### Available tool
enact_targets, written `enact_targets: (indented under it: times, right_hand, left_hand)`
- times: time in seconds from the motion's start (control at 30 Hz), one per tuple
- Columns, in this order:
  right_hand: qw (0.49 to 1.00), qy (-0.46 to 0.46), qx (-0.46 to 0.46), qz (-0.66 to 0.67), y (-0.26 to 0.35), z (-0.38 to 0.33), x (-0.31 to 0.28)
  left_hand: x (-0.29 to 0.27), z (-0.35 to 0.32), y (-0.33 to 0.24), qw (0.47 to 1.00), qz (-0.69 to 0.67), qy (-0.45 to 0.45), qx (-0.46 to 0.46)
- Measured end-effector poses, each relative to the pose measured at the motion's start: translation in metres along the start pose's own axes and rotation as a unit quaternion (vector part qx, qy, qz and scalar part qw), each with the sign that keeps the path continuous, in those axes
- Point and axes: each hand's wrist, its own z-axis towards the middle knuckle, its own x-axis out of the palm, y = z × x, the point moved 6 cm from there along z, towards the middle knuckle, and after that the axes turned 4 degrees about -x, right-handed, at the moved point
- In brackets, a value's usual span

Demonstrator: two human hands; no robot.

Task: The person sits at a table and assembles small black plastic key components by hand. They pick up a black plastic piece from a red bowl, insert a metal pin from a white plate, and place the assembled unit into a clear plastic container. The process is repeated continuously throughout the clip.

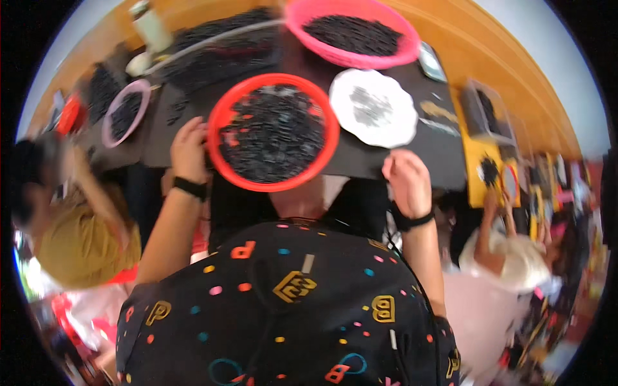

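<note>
A round red basket (217,161) full of small black pieces, with some red and pale bits among them, sits over the table's near edge. My left hand (188,153) is closed at its left rim, gripping it. To the right lies a white plate with a scalloped edge (403,116), bearing a loose heap of small greyish pieces. Just below that plate, by the table edge, my right hand (409,182) has its fingers curled together. Whatever those fingers may hold is too small or hidden to make out.
Behind stand a pink basket (402,56) of black strips and a long clear bin (225,64) of black pieces. A phone-like device (432,62) lies at the back right. A lilac basket (108,132) sits left. People work on both sides.
</note>
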Motion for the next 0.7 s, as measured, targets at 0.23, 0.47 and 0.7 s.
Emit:
enact_targets:
  times: [0.23, 0.47, 0.7]
  right_hand:
    - [0.957, -0.035, -0.031, 0.288, 0.023, -0.003, 0.006]
    - [0.965, 0.012, 0.001, 0.263, 0.026, 0.009, 0.082]
    - [0.96, 0.124, 0.02, 0.251, 0.036, 0.024, 0.168]
  left_hand:
    - [-0.034, 0.021, 0.014, 0.984, -0.146, 0.096, -0.035]
    - [-0.029, 0.012, 0.018, 0.956, -0.235, 0.166, -0.047]
    - [-0.043, -0.003, -0.002, 0.979, -0.178, 0.086, -0.04]
